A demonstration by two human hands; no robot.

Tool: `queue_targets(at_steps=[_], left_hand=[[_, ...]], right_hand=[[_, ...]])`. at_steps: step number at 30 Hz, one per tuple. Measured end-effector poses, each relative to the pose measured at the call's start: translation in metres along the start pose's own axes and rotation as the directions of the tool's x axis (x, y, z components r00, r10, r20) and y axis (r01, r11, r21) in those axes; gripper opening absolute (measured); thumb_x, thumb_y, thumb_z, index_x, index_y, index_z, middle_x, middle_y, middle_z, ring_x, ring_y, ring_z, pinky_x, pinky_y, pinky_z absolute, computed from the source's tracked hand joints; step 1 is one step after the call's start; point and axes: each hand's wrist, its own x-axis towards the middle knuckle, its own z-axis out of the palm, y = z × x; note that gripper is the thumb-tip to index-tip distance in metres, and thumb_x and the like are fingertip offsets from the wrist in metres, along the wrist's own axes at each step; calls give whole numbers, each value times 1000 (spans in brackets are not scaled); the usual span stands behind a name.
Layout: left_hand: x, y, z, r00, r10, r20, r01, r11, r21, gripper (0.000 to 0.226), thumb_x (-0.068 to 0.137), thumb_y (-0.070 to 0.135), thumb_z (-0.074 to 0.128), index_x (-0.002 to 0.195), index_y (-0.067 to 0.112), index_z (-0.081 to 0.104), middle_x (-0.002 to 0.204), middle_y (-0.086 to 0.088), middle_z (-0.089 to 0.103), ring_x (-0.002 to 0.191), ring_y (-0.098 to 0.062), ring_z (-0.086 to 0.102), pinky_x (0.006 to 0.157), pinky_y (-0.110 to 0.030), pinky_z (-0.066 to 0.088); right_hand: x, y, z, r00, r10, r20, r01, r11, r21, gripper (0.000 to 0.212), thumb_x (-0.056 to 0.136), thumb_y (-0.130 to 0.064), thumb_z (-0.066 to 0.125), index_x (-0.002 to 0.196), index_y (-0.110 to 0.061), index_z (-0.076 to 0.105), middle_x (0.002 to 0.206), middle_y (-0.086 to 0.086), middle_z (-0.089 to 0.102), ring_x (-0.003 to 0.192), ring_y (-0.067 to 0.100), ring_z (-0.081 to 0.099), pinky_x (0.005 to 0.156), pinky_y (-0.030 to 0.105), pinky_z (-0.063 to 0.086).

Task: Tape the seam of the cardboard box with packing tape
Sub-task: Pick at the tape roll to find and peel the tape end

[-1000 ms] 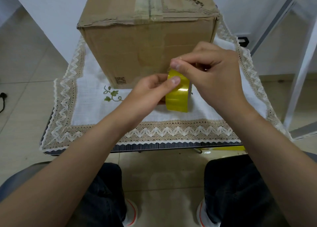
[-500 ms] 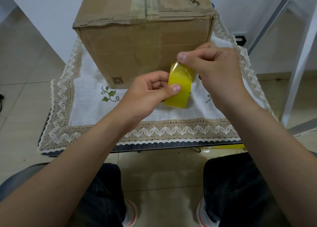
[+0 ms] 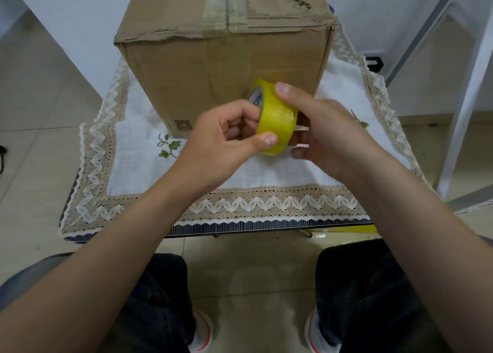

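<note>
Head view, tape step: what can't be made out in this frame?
All in the head view:
- Tape roll: any free end is hidden by the left hand and right hand gripping it.
- Cardboard box: the far stretch of its top seam is cut off by the frame's upper edge.
- Printed code on the box front: too small to read.
- Yellow object below the table: mostly hidden by its edge.

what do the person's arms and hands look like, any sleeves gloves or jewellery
The left forearm and right forearm are bare up to the frame's edge; no sleeve shows. The left hand and right hand wear no gloves, and no ring, watch or bracelet shows on the sides in view. The thumbnails that show are short and unpainted.
</note>
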Motion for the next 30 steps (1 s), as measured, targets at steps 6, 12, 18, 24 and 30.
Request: queue_targets(at_steps=[6, 12, 18, 24, 30], left_hand=[[1, 2, 3, 989, -135, -56, 135, 991, -1, 15, 95, 14, 72, 92, -1, 71, 77, -4, 67, 69, -6, 62, 66, -15, 49], [3, -5, 1, 980, -173, -101, 173, 985, -4, 39, 100, 16, 65, 82, -17, 54, 70, -11, 46, 56, -3, 44, 55, -15, 37], [4, -8, -1, 974, -227, 12, 227, 974, -20, 25, 98, 17, 67, 95, -8, 70, 66, 12, 69, 58, 8, 59, 60, -4, 44], [19, 0, 17, 989, -145, -1, 145, 989, -13, 44, 92, 30, 72, 95, -14, 71, 82, -21, 75, 68, -3, 66, 69, -13, 49], [34, -2, 40, 986, -126, 112, 117, 990, 85, 44, 104, 35, 51, 95, 1, 77, 93, -8, 79, 83, 4, 71, 75, -4, 47]], right_hand=[[-2, 7, 13, 995, -70, 70, 65, 995, 74, 46, 85, -39, 78, 92, 6, 73, 74, 12, 56, 65, 23, 46, 67, 38, 34], [-4, 10, 16, 994, -54, 92, 46, 995, 91, 23, 96, -29, 70, 95, -6, 68, 53, -8, 49, 52, 11, 35, 55, 29, 25], [-4, 6, 14, 996, -61, 68, 61, 998, 13, 41, 80, -42, 78, 93, -3, 73, 78, 10, 59, 74, 24, 53, 69, 38, 38], [-6, -10, -4, 974, -224, -37, 206, 940, -272, 35, 87, -29, 75, 80, 3, 61, 67, 7, 50, 59, 13, 48, 53, 22, 39], [-6, -17, -50, 941, -325, -92, 219, 795, -566, 41, 85, -31, 76, 82, 7, 61, 59, 4, 46, 47, 10, 40, 44, 22, 32]])
